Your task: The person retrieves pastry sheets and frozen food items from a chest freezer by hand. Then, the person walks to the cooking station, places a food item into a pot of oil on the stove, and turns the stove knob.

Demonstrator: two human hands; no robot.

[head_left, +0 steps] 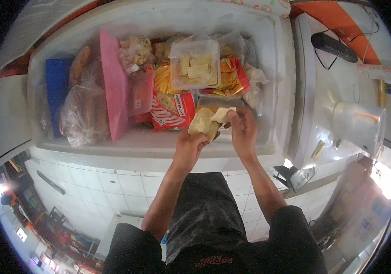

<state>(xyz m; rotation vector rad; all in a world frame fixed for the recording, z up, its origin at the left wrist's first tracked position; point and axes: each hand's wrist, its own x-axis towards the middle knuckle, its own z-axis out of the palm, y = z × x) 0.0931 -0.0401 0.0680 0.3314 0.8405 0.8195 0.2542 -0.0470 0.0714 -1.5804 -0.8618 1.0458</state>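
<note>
Over the near part of the open chest freezer (159,158), the left hand's (191,145) grip holds pale yellow pieces (201,122); the right hand's (243,130) grip pinches a whitish piece (223,114) just right of them. Farther off sits a clear tub (194,47) of similar pieces, with a red bag (170,116) to its near left.

pale held pieces (202,121) look matt; tub (195,48) smooth translucent plastic; red packet (170,119) glossy.

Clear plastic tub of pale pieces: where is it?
In the head view's upper middle, the tub sits inside the white chest freezer, between two red plastic bags.
</note>
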